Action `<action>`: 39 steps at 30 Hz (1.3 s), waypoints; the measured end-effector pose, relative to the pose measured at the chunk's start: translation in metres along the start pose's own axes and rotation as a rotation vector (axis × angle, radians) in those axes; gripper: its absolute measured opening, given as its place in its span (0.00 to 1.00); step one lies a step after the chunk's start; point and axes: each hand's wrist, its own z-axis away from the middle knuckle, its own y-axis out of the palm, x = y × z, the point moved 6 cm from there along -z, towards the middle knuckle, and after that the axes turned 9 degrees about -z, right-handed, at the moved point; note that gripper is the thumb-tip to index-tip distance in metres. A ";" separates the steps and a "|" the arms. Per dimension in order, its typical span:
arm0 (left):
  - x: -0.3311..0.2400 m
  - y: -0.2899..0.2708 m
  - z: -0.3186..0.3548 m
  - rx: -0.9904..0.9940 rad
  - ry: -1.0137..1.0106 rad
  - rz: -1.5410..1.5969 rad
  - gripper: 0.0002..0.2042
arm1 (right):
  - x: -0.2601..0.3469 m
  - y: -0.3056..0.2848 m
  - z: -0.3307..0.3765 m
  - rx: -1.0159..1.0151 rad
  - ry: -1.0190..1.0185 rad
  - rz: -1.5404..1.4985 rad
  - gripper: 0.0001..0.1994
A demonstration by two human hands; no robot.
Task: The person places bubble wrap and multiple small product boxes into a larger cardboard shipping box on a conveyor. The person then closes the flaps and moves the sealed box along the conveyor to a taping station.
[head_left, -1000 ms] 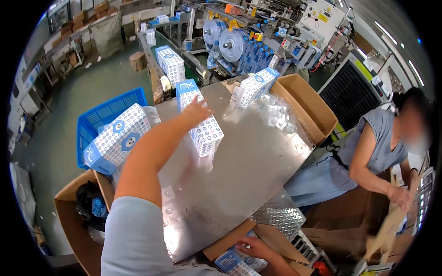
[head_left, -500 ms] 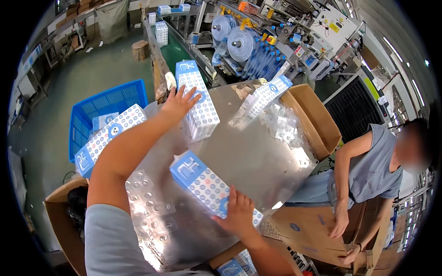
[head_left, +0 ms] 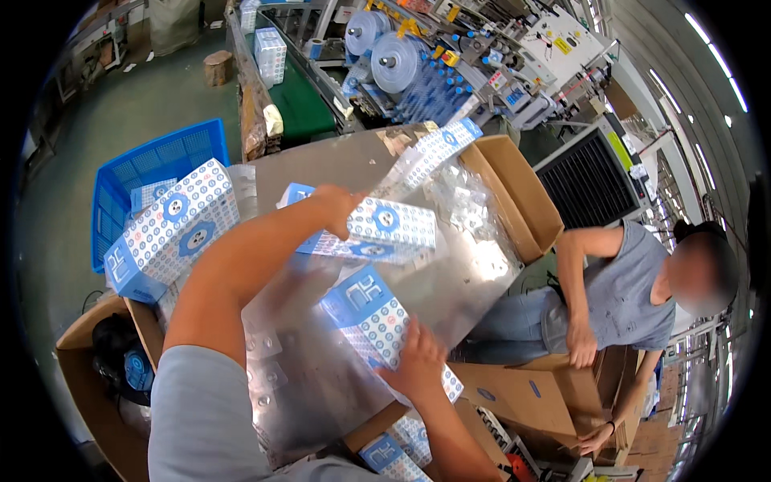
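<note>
The left hand [head_left: 334, 213] grips the upper box [head_left: 403, 223] at frame centre, the right hand [head_left: 418, 361] the lower box [head_left: 379, 323] below; both probably light, crushable, best held mid-side.

White characters [head_left: 367, 287] mark the blue box ends [head_left: 352, 302].

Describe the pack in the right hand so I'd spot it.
Find the metal table mid-picture. Over its near side, the right hand holds a white-and-blue pack. Unlike the farther pack in the left hand, its blue end shows unobstructed.
</note>
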 end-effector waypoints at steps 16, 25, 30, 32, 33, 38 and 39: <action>-0.098 0.056 0.169 0.136 -0.141 2.535 0.25 | -0.152 -0.158 0.191 -0.755 -0.196 -1.071 0.49; -0.311 0.051 0.188 -0.085 0.348 1.603 0.38 | -0.264 -0.172 0.417 -1.509 0.218 -0.842 0.44; -0.450 0.065 0.186 -0.115 0.950 0.291 0.40 | -0.261 -0.179 0.558 -1.707 0.260 -0.938 0.32; -0.473 0.117 0.185 0.025 0.992 0.010 0.38 | -0.237 -0.177 0.558 -1.592 0.291 -0.921 0.33; -0.480 0.142 0.184 0.106 0.999 -0.116 0.37 | -0.226 -0.170 0.544 -1.490 0.233 -0.924 0.33; -0.465 0.243 0.202 0.297 1.070 -0.203 0.36 | -0.203 -0.101 0.385 -0.856 -0.122 -0.969 0.35; -0.456 0.245 0.200 0.334 1.062 -0.181 0.36 | -0.194 -0.098 0.348 -0.714 -0.034 -0.816 0.37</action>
